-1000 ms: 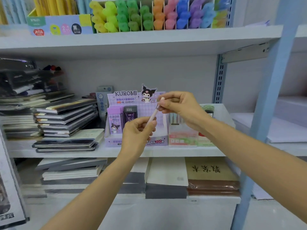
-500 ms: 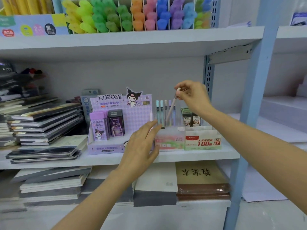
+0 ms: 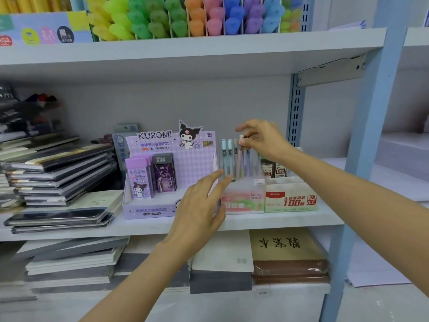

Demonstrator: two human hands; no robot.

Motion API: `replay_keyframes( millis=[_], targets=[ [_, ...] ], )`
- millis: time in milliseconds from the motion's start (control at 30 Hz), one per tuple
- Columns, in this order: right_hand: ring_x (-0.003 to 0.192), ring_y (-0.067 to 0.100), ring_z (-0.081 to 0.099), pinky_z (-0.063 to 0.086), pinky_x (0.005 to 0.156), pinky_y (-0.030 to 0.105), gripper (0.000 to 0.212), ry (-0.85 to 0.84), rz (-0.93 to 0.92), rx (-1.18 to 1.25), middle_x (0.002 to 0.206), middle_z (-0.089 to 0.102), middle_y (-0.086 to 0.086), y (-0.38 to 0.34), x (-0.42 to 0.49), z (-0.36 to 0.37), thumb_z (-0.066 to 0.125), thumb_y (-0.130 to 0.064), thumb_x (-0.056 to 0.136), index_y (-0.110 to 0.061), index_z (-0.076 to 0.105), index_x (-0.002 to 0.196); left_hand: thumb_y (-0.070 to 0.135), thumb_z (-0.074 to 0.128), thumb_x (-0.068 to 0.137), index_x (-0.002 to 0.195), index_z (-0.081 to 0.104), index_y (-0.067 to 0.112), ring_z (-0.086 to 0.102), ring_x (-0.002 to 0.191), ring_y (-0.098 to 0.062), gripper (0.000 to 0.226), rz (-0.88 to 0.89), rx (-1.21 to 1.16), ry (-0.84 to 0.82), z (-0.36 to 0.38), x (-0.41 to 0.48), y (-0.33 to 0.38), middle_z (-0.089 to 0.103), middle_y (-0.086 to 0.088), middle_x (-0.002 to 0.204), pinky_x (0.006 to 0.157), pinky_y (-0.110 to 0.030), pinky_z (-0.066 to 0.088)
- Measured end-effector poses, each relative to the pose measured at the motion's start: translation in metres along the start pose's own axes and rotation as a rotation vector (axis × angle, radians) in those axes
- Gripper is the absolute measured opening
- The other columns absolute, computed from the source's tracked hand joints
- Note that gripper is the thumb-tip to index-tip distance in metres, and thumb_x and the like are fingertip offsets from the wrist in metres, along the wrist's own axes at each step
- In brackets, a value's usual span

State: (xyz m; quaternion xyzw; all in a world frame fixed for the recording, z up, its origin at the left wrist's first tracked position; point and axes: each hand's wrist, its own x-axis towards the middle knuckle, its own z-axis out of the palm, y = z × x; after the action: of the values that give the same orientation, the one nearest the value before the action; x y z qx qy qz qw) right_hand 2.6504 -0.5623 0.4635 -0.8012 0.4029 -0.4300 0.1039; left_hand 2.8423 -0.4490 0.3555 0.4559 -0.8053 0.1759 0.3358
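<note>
The step in hand looks like seating a pink pencil [image 3: 239,159] among the others standing in the clear-fronted Fruit Soda box [image 3: 246,202]. The right hand [image 3: 262,140] is above that box, thumb and forefinger closed in a light pinch on the pencil's white cap, the other fingers loosely curled. The pencil stands nearly upright with its lower end already down among its neighbours. The left hand [image 3: 202,205] is at the box's left front corner, flat and holding nothing, its fingers straight. Whether the fingertips actually touch the clear front I cannot tell. To do this well, I would brace the box with that flat hand so it does not slide back. I would lower the pencil straight along its own axis and let go only once the tip has bottomed, so it does not lean and push the row over. The box sits on the middle shelf [image 3: 274,223]. The purple Kuromi display [image 3: 171,159] is just to its left and a carton of lead refills [image 3: 290,201] touches its right side. Further left of it lie stacked notebooks [image 3: 58,163]. Above it, on the next shelf up, are coloured highlighters [image 3: 185,17]; below it are paper pads [image 3: 285,245]. A blue upright [image 3: 371,135] rises to its right.
</note>
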Motion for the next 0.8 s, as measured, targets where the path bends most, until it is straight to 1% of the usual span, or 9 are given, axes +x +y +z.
replay_keyframes(
  millis=[100, 200, 300, 433, 533, 600, 667, 733, 800],
  targets=[
    [0.079, 0.022, 0.069, 0.058, 0.08, 0.034, 0.017, 0.055, -0.008, 0.011, 0.087, 0.068, 0.01, 0.001, 0.004, 0.01, 0.067, -0.003, 0.087, -0.002, 0.065, 0.104, 0.011, 0.059, 0.089, 0.143, 0.044, 0.017, 0.043, 0.133, -0.022, 0.057, 0.007, -0.006, 0.005, 0.002, -0.001, -0.001, 0.041, -0.006, 0.149, 0.102, -0.035, 0.039],
    [0.08, 0.018, 0.066, 0.056, 0.085, 0.036, 0.012, 0.07, -0.015, -0.126, 0.087, 0.07, 0.007, 0.004, 0.007, 0.019, 0.072, -0.004, 0.083, -0.003, 0.071, 0.095, 0.011, 0.059, 0.089, 0.143, 0.044, 0.017, 0.043, 0.133, -0.023, 0.057, 0.009, -0.004, 0.01, 0.002, -0.001, -0.003, 0.041, -0.006, 0.148, 0.101, -0.035, 0.04],
    [0.079, 0.013, 0.059, 0.053, 0.085, 0.036, 0.013, 0.097, -0.054, -0.235, 0.09, 0.068, 0.006, 0.002, 0.005, 0.022, 0.071, -0.007, 0.085, -0.005, 0.074, 0.098, 0.012, 0.058, 0.09, 0.144, 0.043, 0.017, 0.042, 0.133, -0.022, 0.056, 0.013, 0.001, 0.005, 0.001, -0.002, -0.003, 0.041, -0.006, 0.149, 0.101, -0.035, 0.039],
    [0.086, 0.012, 0.059, 0.051, 0.084, 0.025, 0.022, 0.187, -0.083, -0.208, 0.101, 0.066, 0.005, -0.012, -0.009, 0.015, 0.063, -0.014, 0.092, -0.011, 0.07, 0.112, 0.012, 0.057, 0.09, 0.146, 0.039, 0.018, 0.039, 0.135, -0.021, 0.06, 0.023, -0.003, 0.002, -0.002, -0.004, 0.0, 0.036, -0.004, 0.152, 0.103, -0.035, 0.037],
    [0.081, 0.013, 0.063, 0.05, 0.073, 0.019, 0.015, 0.242, -0.178, -0.062, 0.094, 0.068, -0.001, -0.035, -0.043, 0.015, 0.058, -0.015, 0.095, -0.011, 0.071, 0.103, 0.01, 0.058, 0.088, 0.143, 0.044, 0.016, 0.04, 0.133, -0.022, 0.058, 0.015, -0.003, 0.034, -0.001, -0.017, 0.005, 0.039, -0.006, 0.15, 0.102, -0.033, 0.034],
    [0.069, 0.013, 0.064, 0.053, 0.064, 0.024, 0.014, 0.179, -0.247, 0.05, 0.083, 0.067, -0.004, -0.049, -0.076, 0.026, 0.058, -0.016, 0.095, -0.009, 0.07, 0.097, 0.007, 0.06, 0.083, 0.133, 0.052, 0.011, 0.047, 0.122, -0.025, 0.051, 0.009, 0.004, 0.1, 0.005, -0.035, 0.009, 0.048, -0.009, 0.138, 0.096, -0.032, 0.035],
    [0.059, 0.013, 0.063, 0.053, 0.055, 0.027, 0.014, 0.051, -0.275, 0.157, 0.075, 0.066, -0.003, -0.057, -0.112, 0.047, 0.058, -0.016, 0.095, -0.006, 0.069, 0.094, 0.003, 0.062, 0.078, 0.12, 0.059, 0.008, 0.051, 0.108, -0.025, 0.043, -0.012, 0.002, 0.163, 0.019, -0.063, 0.011, 0.055, -0.01, 0.12, 0.089, -0.031, 0.037],
    [0.056, 0.014, 0.062, 0.052, 0.052, 0.029, 0.015, -0.081, -0.241, 0.217, 0.07, 0.065, -0.003, -0.056, -0.145, 0.077, 0.059, -0.017, 0.095, -0.006, 0.069, 0.09, 0.001, 0.063, 0.075, 0.11, 0.062, 0.009, 0.052, 0.097, -0.023, 0.036, -0.072, -0.016, 0.144, 0.037, -0.099, 0.012, 0.058, -0.008, 0.109, 0.081, -0.029, 0.037],
    [0.054, 0.011, 0.061, 0.05, 0.052, 0.024, 0.017, -0.221, -0.164, 0.237, 0.067, 0.065, -0.005, -0.045, -0.175, 0.114, 0.059, -0.02, 0.095, -0.009, 0.069, 0.086, -0.001, 0.065, 0.074, 0.104, 0.062, 0.011, 0.052, 0.086, -0.022, 0.032, -0.158, -0.036, 0.056, 0.058, -0.143, 0.01, 0.058, -0.005, 0.101, 0.072, -0.028, 0.035]
  ],
)
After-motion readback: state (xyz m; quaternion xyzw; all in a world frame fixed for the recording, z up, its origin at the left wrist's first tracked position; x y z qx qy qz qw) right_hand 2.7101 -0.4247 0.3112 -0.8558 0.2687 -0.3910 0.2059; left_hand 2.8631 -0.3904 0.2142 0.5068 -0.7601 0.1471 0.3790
